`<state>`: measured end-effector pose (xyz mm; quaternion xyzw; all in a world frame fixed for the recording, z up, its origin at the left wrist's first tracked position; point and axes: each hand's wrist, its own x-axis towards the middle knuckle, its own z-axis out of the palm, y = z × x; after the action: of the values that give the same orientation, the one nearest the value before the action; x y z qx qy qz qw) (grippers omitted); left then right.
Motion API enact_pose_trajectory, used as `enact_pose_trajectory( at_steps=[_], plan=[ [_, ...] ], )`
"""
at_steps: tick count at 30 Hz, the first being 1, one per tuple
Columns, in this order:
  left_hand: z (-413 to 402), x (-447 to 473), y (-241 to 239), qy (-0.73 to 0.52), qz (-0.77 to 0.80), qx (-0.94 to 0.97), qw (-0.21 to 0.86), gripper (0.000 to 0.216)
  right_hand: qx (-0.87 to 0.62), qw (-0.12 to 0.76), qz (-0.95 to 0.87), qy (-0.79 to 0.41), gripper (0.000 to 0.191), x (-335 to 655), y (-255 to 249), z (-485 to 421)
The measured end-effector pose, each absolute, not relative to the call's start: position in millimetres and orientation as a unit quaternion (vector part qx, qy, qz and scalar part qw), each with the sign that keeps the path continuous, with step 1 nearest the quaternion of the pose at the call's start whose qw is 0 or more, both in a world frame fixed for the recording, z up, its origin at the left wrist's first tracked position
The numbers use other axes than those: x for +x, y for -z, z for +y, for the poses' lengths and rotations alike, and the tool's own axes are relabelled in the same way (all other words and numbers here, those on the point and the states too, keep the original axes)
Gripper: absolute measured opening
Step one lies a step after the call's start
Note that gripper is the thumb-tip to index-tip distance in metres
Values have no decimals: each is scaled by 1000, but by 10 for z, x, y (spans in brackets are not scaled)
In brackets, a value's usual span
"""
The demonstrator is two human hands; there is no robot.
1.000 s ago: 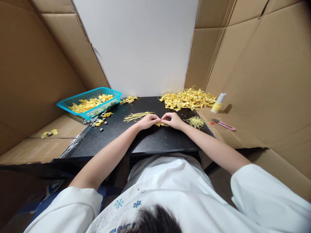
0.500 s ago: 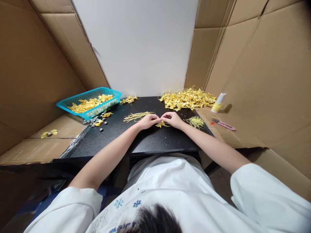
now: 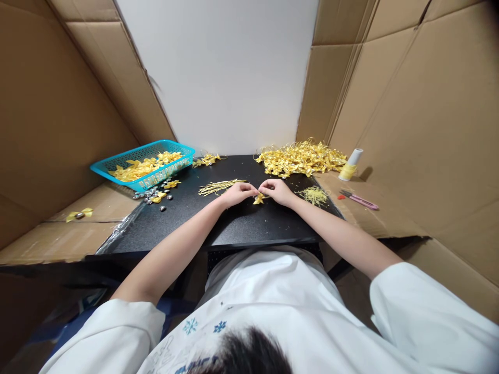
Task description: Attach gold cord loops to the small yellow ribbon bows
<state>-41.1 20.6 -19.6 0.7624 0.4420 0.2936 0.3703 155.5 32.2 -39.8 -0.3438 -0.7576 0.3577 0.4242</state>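
My left hand (image 3: 240,194) and my right hand (image 3: 276,190) meet fingertip to fingertip over the middle of the black table (image 3: 183,223). Between them hangs a small yellow ribbon bow (image 3: 258,198), pinched by the fingers of both hands. Its upper part is covered by my fingertips, so any thread or cord there is too small to tell. Beside my left hand lies a bundle of thin gold cords (image 3: 218,186). Right of my right hand is a little heap of pale yellow thread clippings (image 3: 314,195).
A turquoise basket (image 3: 117,176) of yellow bows stands at the left, with silver beads (image 3: 149,195) near it. A pile of finished-looking bows (image 3: 302,157) lies at the back right. Further right are a thread cone (image 3: 350,165) and pink snips (image 3: 362,201). Cardboard walls (image 3: 424,119) flank the table.
The fingertips have shifted very slightly apart and the bow's lower part now hangs a little differently under them. Everything else on the table is unmoved.
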Motion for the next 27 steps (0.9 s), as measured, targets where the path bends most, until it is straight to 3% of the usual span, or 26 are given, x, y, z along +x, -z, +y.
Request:
enact_pose_trajectory(
  at_steps=[19,27],
  plan=[
    [220,-441,208,-288,422,785,351,50,-349,381,-787,-337,23,1596,365,310],
    [223,-426,237,-293,424,773,370,45,-357,418,-776,-309,19,1615,365,341]
  ],
)
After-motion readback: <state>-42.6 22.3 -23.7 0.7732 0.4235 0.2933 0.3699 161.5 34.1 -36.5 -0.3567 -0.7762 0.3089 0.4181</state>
